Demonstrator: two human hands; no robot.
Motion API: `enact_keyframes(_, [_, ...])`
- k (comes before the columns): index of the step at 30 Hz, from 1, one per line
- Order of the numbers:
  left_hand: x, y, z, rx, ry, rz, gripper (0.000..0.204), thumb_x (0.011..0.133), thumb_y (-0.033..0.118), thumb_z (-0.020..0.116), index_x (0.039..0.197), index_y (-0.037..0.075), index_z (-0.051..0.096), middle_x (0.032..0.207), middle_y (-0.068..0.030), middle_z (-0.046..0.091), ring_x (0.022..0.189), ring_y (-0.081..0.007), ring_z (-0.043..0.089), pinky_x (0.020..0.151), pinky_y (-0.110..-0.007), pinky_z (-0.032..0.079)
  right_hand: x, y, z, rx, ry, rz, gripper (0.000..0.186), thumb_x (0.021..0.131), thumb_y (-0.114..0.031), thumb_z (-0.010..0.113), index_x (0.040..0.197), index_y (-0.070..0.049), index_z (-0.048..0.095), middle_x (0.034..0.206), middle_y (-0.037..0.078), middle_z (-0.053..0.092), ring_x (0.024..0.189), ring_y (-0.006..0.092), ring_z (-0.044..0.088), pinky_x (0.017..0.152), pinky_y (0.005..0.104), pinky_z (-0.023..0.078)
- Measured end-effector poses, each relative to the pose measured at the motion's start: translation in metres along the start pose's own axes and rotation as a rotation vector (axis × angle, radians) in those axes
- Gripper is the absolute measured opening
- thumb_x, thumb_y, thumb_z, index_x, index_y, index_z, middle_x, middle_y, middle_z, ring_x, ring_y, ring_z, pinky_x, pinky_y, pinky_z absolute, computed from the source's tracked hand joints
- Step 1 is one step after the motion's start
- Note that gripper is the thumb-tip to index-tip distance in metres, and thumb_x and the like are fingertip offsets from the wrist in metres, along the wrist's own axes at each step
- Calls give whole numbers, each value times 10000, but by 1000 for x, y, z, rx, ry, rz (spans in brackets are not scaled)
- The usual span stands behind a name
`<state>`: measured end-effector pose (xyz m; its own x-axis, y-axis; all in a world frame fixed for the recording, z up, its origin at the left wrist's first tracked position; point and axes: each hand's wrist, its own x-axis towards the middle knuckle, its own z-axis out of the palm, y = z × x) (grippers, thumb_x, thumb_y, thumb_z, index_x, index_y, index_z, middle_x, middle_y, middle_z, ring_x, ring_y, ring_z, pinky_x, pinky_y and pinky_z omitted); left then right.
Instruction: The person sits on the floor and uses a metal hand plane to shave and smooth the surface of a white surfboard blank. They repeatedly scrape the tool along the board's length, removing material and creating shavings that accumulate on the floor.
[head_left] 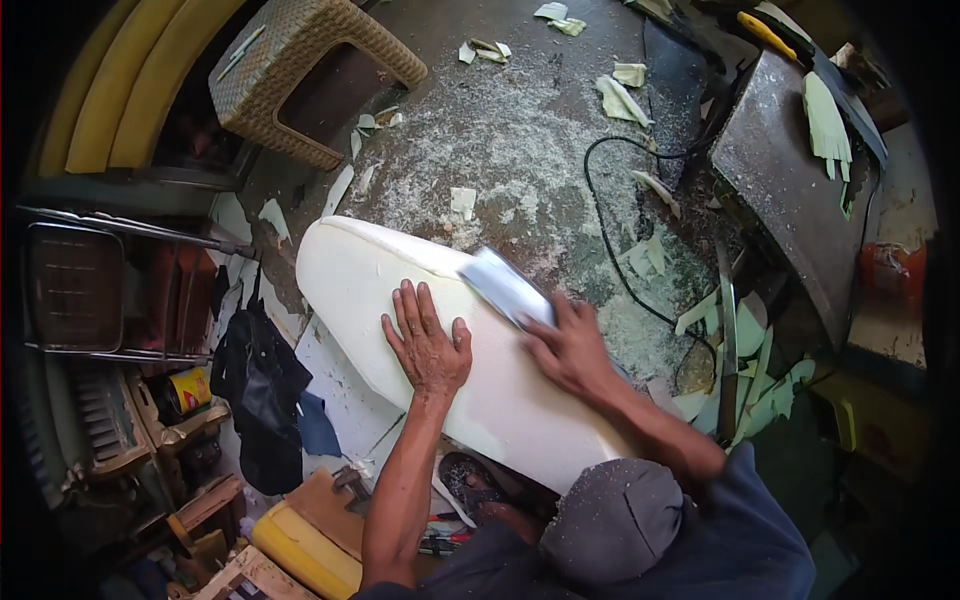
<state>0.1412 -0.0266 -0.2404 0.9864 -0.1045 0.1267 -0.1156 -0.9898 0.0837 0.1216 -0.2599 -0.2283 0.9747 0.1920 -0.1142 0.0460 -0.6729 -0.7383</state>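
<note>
A large cream foam piece (370, 300) with a rounded, tapered end lies across the middle. My left hand (424, 345) rests palm down on its face, fingers spread and holding nothing. To the right, my right hand (562, 345) grips a flat silver-coloured tool (500, 280), slightly blurred, which lies against the foam's upper long edge. At the bottom, a grey, dust-flecked rounded fabric shape (610, 520) hides part of the foam's lower end.
A woven stool (260, 80) stands upper left, stacked chairs (75, 285) and a black bag (255, 390) left. The dusty floor (510, 150) holds scattered offcuts and a looping black cable (592, 200). A long blade (726, 330) and leaning dark panel (790, 180) are right.
</note>
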Motion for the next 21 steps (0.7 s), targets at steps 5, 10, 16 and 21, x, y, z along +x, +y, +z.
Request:
enact_keyframes(5, [-7,-3,3,20,21,-43,747,949,332,532,1584,20,291,1650,-215,279,1537,-390,255,1229,-601,143,-99,12,-36,-137,-71,76,354,908,-319,667,1176,-127,798,1279,301,540,1000,411,493,926,513,451])
enact_keyframes(10, [8,2,1,20,31,-8,753,942,318,552,1584,23,294,1652,-207,280,1535,-385,260,1230,-600,146,15,-5,10,-49,78,-26,319,920,-312,655,1137,-128,800,1200,241,559,965,385,488,877,484,442])
enact_keyframes(16, [2,-1,2,5,37,-44,738,956,331,526,1585,16,303,1649,-214,291,1538,-378,261,1229,-598,160,-89,7,-42,53,-112,128,359,899,-302,696,1186,-106,788,1269,260,577,963,349,484,925,474,430])
enact_keyframes(21, [1,3,5,27,20,-24,743,966,355,503,1591,14,293,1658,-215,274,1542,-377,256,1232,-595,152,12,-8,16,-36,125,-113,297,905,-313,680,1119,-156,813,1188,260,584,929,387,505,883,493,427])
